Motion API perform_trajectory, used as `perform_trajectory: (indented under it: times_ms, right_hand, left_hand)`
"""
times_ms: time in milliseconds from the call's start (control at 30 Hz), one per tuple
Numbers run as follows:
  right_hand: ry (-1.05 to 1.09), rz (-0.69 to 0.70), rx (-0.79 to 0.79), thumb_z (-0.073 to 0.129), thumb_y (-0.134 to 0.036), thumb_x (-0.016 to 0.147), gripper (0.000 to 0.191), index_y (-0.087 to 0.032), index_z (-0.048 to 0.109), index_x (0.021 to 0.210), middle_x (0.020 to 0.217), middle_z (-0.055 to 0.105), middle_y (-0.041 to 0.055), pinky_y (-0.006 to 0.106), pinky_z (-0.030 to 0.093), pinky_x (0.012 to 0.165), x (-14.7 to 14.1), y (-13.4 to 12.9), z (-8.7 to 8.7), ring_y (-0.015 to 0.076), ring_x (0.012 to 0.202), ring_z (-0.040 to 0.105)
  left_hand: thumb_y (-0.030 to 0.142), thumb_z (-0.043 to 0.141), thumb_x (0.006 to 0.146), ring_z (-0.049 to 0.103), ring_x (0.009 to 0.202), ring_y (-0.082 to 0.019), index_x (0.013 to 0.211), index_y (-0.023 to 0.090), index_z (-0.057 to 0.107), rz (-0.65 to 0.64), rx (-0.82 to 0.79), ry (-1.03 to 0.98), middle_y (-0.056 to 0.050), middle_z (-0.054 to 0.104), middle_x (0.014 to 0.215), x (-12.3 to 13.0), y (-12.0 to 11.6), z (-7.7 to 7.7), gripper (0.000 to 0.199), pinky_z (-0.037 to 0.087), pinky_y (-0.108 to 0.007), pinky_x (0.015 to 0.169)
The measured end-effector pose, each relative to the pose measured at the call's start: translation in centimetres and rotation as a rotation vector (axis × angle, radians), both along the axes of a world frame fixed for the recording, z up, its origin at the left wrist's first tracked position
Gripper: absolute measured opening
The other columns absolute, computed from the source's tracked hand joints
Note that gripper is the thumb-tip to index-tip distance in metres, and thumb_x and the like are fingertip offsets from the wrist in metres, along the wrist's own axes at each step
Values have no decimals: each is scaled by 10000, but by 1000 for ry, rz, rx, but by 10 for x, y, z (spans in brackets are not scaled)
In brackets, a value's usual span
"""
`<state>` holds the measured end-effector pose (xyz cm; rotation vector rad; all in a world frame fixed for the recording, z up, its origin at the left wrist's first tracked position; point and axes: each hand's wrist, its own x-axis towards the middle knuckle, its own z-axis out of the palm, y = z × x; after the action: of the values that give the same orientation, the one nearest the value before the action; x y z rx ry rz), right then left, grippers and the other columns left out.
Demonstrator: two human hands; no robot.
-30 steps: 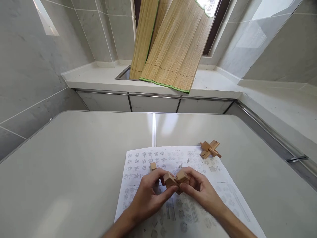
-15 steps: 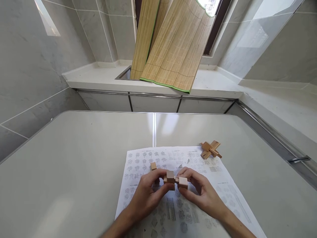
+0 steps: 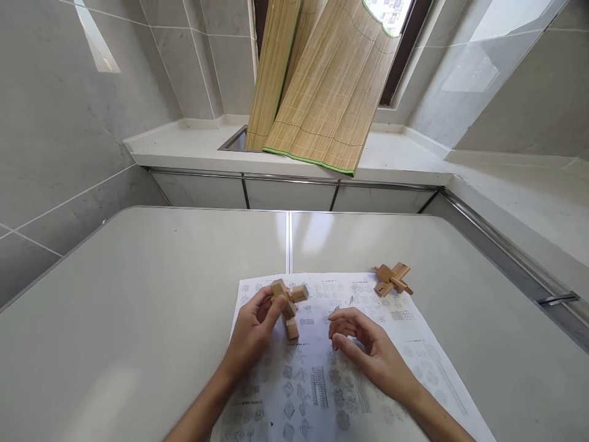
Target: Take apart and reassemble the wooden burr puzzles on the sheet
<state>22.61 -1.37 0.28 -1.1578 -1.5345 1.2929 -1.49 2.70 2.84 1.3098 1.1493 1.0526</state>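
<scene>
Between thumb and fingers, my left hand [image 3: 257,322] grips a wooden burr puzzle [image 3: 286,301] made of light square bars that cross one another. One bar end juts to the right and another points down toward me. My right hand [image 3: 368,347] hovers over the printed sheet [image 3: 308,362], its fingers loosely curled and thumb apart, with nothing in it. The sheet carries rows of small diagrams of puzzle shapes. A second wooden puzzle [image 3: 392,279], darker and cross-shaped, rests at the sheet's far right corner.
The pale table [image 3: 138,307] has a seam strip [image 3: 289,242] running away from me. Beyond it, a bamboo mat [image 3: 326,98] hangs over a white ledge [image 3: 184,147] by the window. Tiled walls stand on both sides.
My left hand has moved left and away from me, turning the wooden burr puzzle so its crossed bars show. My right hand has let go of it and stays at about the same place.
</scene>
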Motion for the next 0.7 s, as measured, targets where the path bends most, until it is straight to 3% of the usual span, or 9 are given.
perform_trajectory:
  times_ms: [100,200,300,367,533,700]
  right_hand:
    - [-120,2,104,614,-395,1037,189,-260,659,1161,939,700,47,350,594,776,-3,-1,-3,208,814,663]
    - [-242,69,256,610,-267,1021,155,-269,636,1173,1027,695,63,361,593,787,-7,-3,-7,215,863,655]
    - [-320,137,363,629,-173,979,327,-292,598,1282,1212,653,94,411,602,901,-11,-5,-9,254,1061,660]
    - [-367,161,387,644,-153,961,437,-310,563,1361,1302,615,109,446,605,957,-15,-5,-9,279,1163,646]
    - [-481,160,410,699,-150,922,625,-333,482,1479,1454,525,142,513,614,1004,-30,6,-10,327,1273,622]
    - [-521,200,485,795,-138,848,798,-332,424,1527,1617,426,145,612,487,1158,-49,24,-17,382,1473,456]
  left_hand:
    - [546,667,986,736,1140,-278,1150,195,719,93,-53,-55,-77,783,1090,-2,2,-3,391,578,-354,992]
    - [544,660,992,783,992,-261,1166,177,696,95,-104,-119,-76,796,1023,1,0,-7,408,608,-362,927]
    - [562,637,998,768,716,-213,1155,165,660,67,-160,-186,-56,777,890,4,-1,-9,427,632,-340,715]
    - [565,643,991,734,648,-191,1141,161,641,62,-162,-222,-40,753,835,5,0,-10,431,620,-318,646]
    - [539,662,983,671,614,-146,1222,173,573,74,-140,-269,-31,738,877,5,2,-12,446,583,-279,617]
    - [541,644,987,562,628,-125,1263,183,605,94,-92,-209,9,664,837,4,2,-12,454,527,-268,668]
